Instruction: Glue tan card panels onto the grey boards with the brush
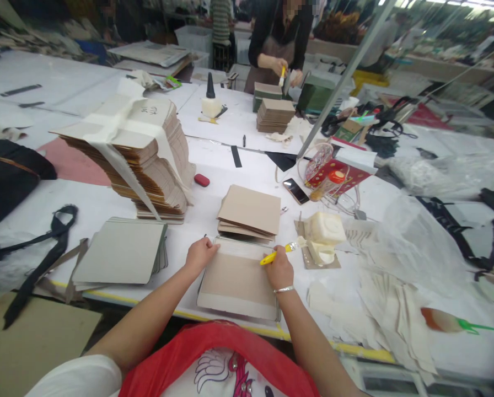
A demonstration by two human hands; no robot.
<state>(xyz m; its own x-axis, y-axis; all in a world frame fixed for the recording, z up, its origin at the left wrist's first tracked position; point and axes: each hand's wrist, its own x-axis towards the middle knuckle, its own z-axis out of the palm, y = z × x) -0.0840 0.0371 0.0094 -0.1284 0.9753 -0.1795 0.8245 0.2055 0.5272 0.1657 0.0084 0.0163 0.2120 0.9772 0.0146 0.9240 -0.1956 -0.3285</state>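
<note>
In front of me lies a cardboard panel (239, 275) on a short stack, its middle tan and its top and bottom bands paler. My left hand (201, 256) is closed, with thumb and fingers pinching the panel's upper left corner. Wrapped in my right hand (280, 271) is a yellow-handled brush (278, 253), its bristles pointing right. That hand rests over the panel's right edge. Just right of the bristles, a cream-coloured tub (325, 229) with pale residue sits on a cardboard scrap (321, 263). Behind the panel stands a small stack of tan boards (250, 209).
Grey boards (121, 251) are stacked at left, behind them a tall strapped cardboard pile (148, 149). A phone (296, 191), red case (202, 180) and fabric strips (396, 314) lie about. A metal pole (346, 71) rises ahead. Across the table a person (280, 49) holds another brush.
</note>
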